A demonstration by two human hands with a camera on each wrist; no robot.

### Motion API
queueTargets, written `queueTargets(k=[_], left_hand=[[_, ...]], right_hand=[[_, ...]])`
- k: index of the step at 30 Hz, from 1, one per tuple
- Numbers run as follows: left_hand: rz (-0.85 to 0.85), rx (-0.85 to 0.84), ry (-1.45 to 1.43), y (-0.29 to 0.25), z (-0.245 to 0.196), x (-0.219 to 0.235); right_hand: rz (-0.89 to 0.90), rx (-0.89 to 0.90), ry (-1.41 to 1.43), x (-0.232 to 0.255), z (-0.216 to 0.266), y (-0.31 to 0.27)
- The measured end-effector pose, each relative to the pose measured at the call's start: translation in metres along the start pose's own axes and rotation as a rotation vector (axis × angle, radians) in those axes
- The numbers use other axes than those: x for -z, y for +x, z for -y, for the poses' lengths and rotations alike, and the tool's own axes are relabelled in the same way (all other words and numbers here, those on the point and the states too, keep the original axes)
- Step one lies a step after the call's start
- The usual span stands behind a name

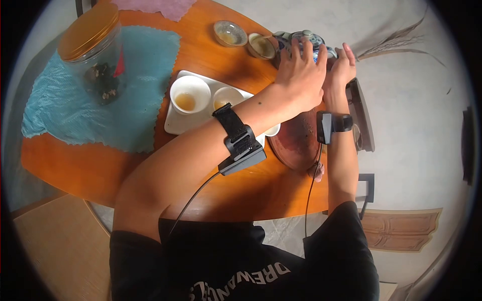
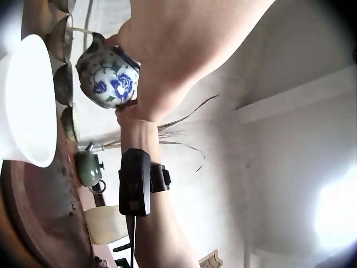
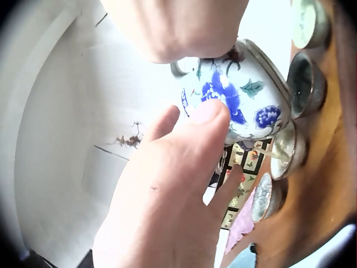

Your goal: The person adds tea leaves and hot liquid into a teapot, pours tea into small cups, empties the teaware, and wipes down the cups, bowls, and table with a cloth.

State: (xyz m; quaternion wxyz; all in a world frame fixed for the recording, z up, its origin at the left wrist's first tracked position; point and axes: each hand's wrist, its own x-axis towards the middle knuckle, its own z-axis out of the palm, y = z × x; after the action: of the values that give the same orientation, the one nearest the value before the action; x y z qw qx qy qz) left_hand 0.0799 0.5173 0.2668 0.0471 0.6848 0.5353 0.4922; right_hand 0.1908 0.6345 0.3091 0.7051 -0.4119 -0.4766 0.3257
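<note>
A blue-and-white teapot (image 1: 314, 40) (image 2: 114, 78) (image 3: 245, 95) hangs tilted at the table's far edge, its spout down towards a small grey cup (image 1: 261, 46) (image 2: 60, 39) (image 3: 287, 149); a thin pale stream runs between them. My left hand (image 1: 301, 78) (image 2: 178, 44) (image 3: 167, 190) reaches across and grips the pot from above, fingers spread over the lid side, thumb on the painted belly. At the pot's rear, my right hand (image 1: 340, 70) (image 3: 175, 25) holds the handle side; one or more fingers rise straight, and the exact grasp is hidden.
White bowls (image 1: 190, 95) with amber liquid stand on a white tray (image 1: 173, 123) under my left forearm. A lidded jar (image 1: 95, 55) rests on blue cloth (image 1: 145, 95). Other small cups (image 1: 230, 33) (image 3: 307, 84) line the far edge; a brown tray (image 1: 296, 140) and green teapot (image 2: 89, 168) lie rightward.
</note>
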Motion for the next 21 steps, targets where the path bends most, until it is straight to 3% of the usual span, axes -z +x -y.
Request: queueTargets(k=[6,8,10,13,18,21], left_hand=[[-0.074,-0.04,-0.054,0.011,-0.036,-0.025],[-0.07,-0.055,-0.077,0.009,-0.047,-0.032],[-0.059,-0.06,-0.087,0.005,-0.049,-0.038],[0.083,-0.031,-0.124,0.0,-0.046,-0.045],[0.16,0.0,-0.118,0.0,-0.042,-0.049],[0.045,-0.085,-0.058,0.004,-0.046,-0.055]], right_hand=[[-0.057,0.013,-0.035,0.029,0.026,0.013],[0.029,0.143,-0.143,0.042,0.041,0.017],[-0.009,0.21,-0.158,0.041,0.045,0.012],[0.082,0.358,-0.332,0.052,0.038,0.012],[0.013,0.268,-0.292,0.063,0.018,0.007],[-0.162,0.078,-0.076,0.077,0.006,0.02]])
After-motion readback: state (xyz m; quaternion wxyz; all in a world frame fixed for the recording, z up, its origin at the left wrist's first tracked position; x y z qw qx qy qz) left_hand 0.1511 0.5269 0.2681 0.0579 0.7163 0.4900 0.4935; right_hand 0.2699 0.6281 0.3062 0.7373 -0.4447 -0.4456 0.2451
